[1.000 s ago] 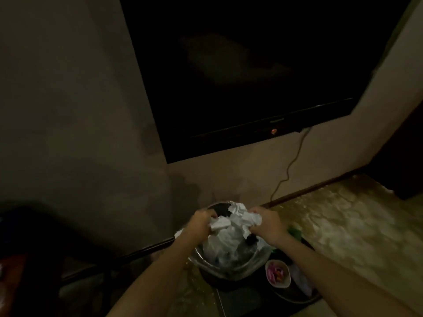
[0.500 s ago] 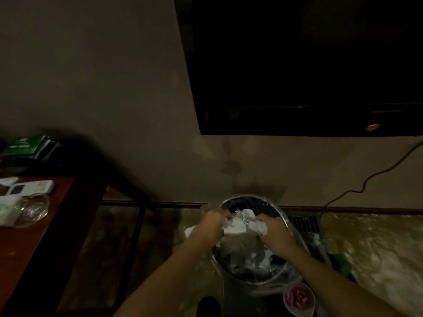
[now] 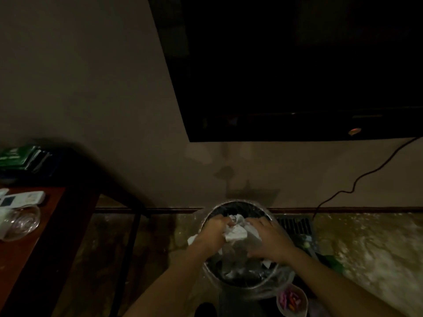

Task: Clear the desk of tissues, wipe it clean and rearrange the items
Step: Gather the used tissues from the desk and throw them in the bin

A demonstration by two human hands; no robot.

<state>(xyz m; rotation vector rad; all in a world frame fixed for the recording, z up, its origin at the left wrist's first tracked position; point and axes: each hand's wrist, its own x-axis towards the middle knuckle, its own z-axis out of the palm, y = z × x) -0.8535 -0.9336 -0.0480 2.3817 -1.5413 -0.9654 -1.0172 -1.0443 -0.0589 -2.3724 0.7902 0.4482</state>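
Dimly, L hand (image 3: 212,232) grip curled round tissues (image 3: 235,231) over bin (image 3: 240,204), R hand (image 3: 271,244) grip unclear, desk (image 3: 34,248) cropped.

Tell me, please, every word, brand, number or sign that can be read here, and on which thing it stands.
Nothing can be read with certainty.
Green packets at the left: a white mark, too blurred.
White remote: its display and buttons, too small.
Television: an orange mark on the lower frame, no legible letters.
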